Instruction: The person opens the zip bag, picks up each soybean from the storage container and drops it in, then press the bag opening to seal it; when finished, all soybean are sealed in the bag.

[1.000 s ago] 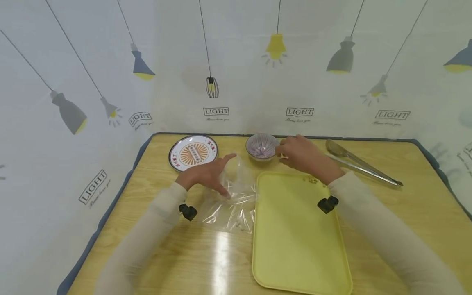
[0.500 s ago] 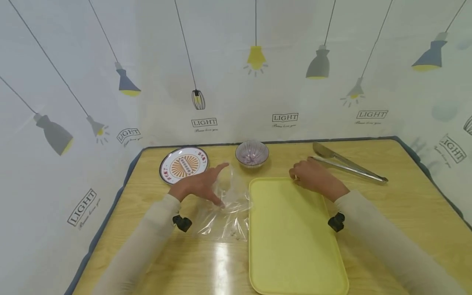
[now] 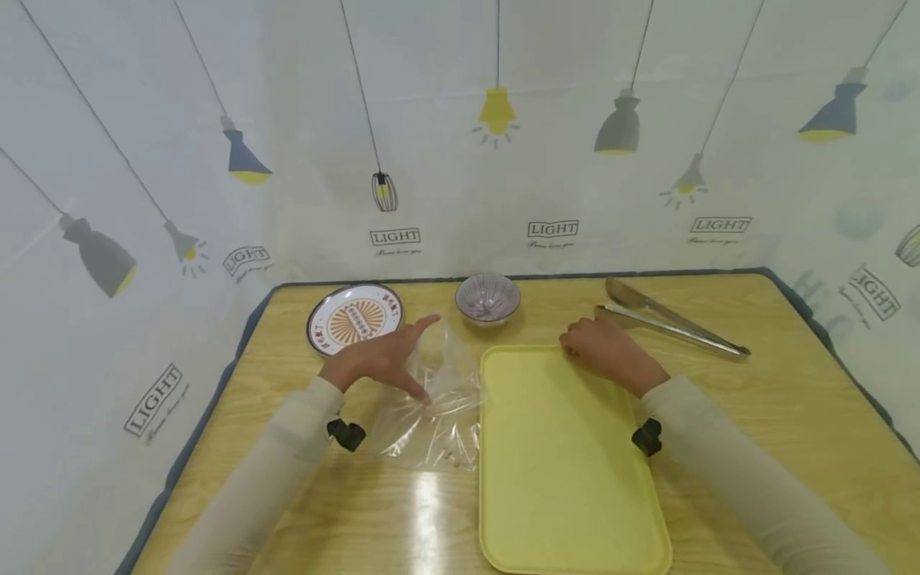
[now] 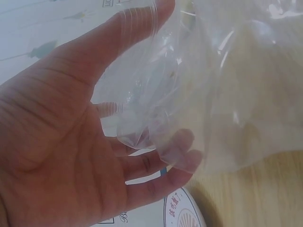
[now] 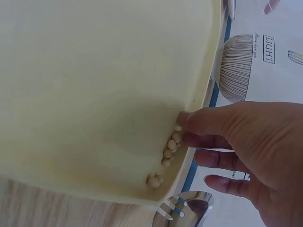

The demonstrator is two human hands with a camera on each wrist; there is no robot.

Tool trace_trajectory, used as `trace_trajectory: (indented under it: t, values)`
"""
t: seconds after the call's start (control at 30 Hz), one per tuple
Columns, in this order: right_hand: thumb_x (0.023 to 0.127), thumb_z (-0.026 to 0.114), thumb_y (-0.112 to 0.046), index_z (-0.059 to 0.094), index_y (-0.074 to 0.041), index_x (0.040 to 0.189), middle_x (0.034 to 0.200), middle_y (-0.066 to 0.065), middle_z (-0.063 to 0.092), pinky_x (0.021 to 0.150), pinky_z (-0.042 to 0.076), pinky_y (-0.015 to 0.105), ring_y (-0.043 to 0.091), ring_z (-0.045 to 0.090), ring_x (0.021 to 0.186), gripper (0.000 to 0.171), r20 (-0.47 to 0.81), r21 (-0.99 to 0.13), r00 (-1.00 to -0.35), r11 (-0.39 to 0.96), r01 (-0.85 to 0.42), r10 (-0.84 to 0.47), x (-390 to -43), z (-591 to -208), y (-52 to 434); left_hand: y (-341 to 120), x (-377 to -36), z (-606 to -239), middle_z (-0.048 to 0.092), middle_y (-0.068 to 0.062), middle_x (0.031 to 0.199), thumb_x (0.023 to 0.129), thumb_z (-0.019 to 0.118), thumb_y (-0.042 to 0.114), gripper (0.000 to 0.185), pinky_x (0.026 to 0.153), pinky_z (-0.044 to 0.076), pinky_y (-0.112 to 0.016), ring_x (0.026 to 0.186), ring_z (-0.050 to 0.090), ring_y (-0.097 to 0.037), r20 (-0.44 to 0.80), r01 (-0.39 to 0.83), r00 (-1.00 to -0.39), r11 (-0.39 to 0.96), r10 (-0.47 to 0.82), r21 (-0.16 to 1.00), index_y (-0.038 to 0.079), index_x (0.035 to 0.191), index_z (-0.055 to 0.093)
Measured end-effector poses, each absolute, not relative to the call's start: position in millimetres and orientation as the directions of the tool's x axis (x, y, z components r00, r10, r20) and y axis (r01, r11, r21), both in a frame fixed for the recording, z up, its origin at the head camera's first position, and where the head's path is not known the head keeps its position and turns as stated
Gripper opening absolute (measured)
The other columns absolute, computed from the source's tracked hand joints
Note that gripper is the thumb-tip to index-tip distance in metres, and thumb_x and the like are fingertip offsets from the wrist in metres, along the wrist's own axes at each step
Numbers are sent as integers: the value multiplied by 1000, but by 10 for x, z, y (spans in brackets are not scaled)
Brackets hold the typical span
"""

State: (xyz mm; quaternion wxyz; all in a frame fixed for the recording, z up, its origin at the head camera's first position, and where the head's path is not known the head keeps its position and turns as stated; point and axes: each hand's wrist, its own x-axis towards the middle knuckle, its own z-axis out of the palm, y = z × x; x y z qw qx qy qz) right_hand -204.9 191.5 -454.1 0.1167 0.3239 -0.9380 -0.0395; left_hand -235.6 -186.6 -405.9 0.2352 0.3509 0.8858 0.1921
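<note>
My left hand (image 3: pixel 381 359) is inside the mouth of a clear plastic bag (image 3: pixel 438 431), thumb and fingers spread wide apart against the film. In the left wrist view the film wraps the thumb and fingertips (image 4: pixel 189 158). My right hand (image 3: pixel 604 347) is at the far right corner of the yellow tray (image 3: pixel 568 479). There its thumb and index finger pinch at a soybean by the tray wall. Several more pale soybeans (image 5: pixel 169 149) lie along that wall in the right wrist view; the hand hides them in the head view.
A purple striped bowl (image 3: pixel 488 300) stands behind the bag and tray. To its left is a white plate (image 3: pixel 316 331) with an orange sunburst. Metal tongs (image 3: pixel 690 333) lie right of my right hand. A printed curtain (image 3: pixel 460 160) borders the table's back.
My right hand has moved from beside the bowl's right rim down to the tray's far right corner. The left hand keeps its spread inside the bag. The head view has shifted slightly.
</note>
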Motion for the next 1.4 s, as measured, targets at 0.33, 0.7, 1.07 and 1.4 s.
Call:
trace_trajectory:
  t: [0.33,0.7,1.07,1.4]
  values:
    - [88,72,-1,24,-22,60,64,-9,16,66,17,33,10,16,61,60,170,169,-770,788,-592,-615,-2063,-4511,1861,-1888,-2388,-4109,25,-35,160,71,91,38,132,125,24,-54,150,27,-45,-277,525,-648,680,709,513,8,162,0]
    - [83,78,-4,65,-16,70,69,-1,63,58,33,28,14,53,61,22,196,174,-730,755,-632,-655,-2140,-4232,1610,-1857,-2369,-4065,20,-30,164,70,92,36,132,125,24,-53,152,24,-43,-286,514,-639,673,714,531,7,162,1]
    - [93,70,-9,67,-16,75,67,-2,60,66,39,36,13,46,64,19,147,154,-703,718,-679,-696,-2233,-3776,1013,-1834,-2356,-4058,21,-30,164,70,92,37,133,124,29,-51,147,36,-42,-310,503,-627,675,715,540,10,162,1]
    - [92,72,-15,73,-18,87,82,-2,70,76,52,38,18,65,81,7,218,218,-598,636,-740,-771,-2182,-3607,427,-1850,-2382,-4019,21,-27,164,72,91,41,133,124,29,-49,151,28,-38,-333,521,-620,690,711,503,7,162,-1]
